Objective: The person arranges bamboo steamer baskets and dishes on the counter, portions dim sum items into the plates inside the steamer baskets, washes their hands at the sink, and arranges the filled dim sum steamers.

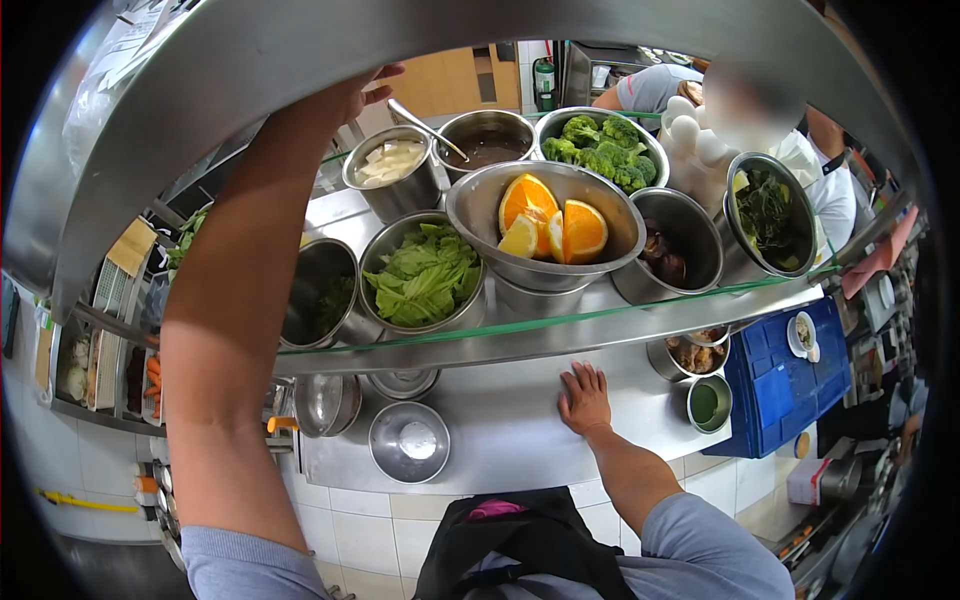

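My left arm reaches up at the left, and my left hand is partly hidden behind the steel upper shelf. Its visible fingers are apart, with nothing seen in them, close to the handle of a metal spoon. That spoon leans between a pot of white cubes and a pot of dark sauce. Down on the steel counter, my right hand lies flat with its fingers spread. An empty metal bowl sits to its left.
The middle shelf holds orange wedges, lettuce, broccoli, dark greens and eggs. A green-filled cup stands near a blue container. A person in a grey sleeve is across the counter.
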The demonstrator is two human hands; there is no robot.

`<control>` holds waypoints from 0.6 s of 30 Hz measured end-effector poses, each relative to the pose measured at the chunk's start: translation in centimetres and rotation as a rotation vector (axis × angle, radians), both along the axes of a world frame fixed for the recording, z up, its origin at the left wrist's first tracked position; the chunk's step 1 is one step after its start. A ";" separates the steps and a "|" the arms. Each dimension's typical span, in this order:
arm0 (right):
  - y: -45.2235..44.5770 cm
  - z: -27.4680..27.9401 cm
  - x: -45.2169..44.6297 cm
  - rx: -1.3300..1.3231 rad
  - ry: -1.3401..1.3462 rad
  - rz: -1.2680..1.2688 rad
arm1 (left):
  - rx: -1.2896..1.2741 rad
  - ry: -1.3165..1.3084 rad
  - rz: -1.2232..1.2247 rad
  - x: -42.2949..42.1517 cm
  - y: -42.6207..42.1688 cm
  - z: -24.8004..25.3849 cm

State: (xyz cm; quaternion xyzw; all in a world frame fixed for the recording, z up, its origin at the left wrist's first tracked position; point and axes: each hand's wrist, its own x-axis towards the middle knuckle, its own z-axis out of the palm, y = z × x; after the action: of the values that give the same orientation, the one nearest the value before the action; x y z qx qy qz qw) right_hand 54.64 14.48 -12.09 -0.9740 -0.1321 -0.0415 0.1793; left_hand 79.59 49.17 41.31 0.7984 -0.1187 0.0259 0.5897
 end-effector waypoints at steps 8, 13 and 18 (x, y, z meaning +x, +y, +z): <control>0.0 0.1 0.0 -0.010 0.006 -0.001 | 0.023 -0.032 -0.102 -1.4 0.0 0.4; -0.1 0.0 0.0 -0.007 -0.018 0.001 | 0.036 -0.035 -0.071 -0.9 0.0 0.3; -0.1 0.2 0.0 0.003 -0.024 0.003 | 0.099 -0.005 0.101 2.2 -0.4 -0.4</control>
State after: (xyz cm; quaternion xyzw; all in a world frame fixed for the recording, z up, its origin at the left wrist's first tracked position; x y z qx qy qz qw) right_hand 54.66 14.43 -11.88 -0.9729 -0.1359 -0.0531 0.1791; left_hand 81.83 48.79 40.93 0.8316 -0.0807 0.0516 0.5471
